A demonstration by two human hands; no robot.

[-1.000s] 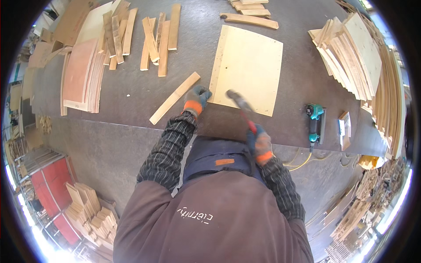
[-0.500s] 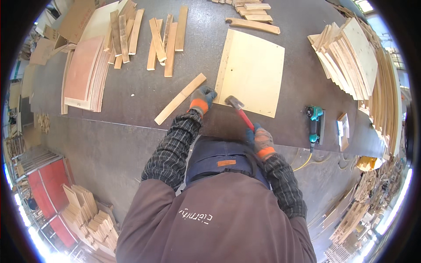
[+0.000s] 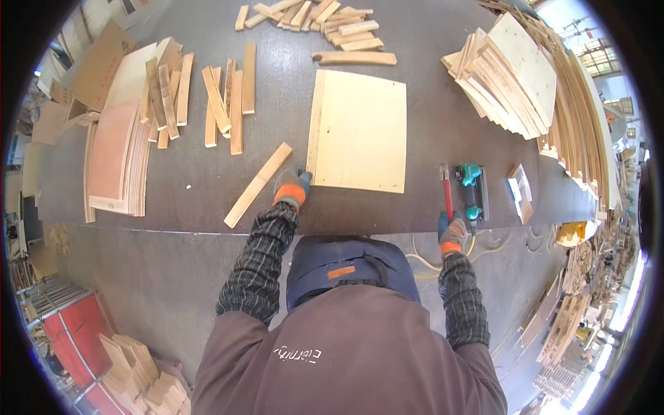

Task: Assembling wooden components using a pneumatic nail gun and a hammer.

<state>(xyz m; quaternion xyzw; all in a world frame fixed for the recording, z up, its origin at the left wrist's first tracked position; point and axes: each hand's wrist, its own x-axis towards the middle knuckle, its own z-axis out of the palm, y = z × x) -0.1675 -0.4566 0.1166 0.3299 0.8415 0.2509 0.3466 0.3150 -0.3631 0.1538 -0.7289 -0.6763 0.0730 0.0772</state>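
Red-handled hammer (image 3: pixel 447 196) has its butt hidden in the right hand (image 3: pixel 452 233).

The scene is viewed from the person's head through a wide fisheye lens, pointed steeply down and forward, so that the brown fabric garment (image 3: pixel 346 325) is seen closest, at the lower edge, and the dark, flat-topped workbench (image 3: pixel 360 216) is laid out beyond it. The blue-grey and orange gloved left hand (image 3: pixel 292 186) and the matching gloved right hand (image 3: pixel 452 232) are framed at middle range. The workbench's straight front edge is bowed by the lens, and the red-sided metal rack (image 3: pixel 73 337) is taken in at lower left.
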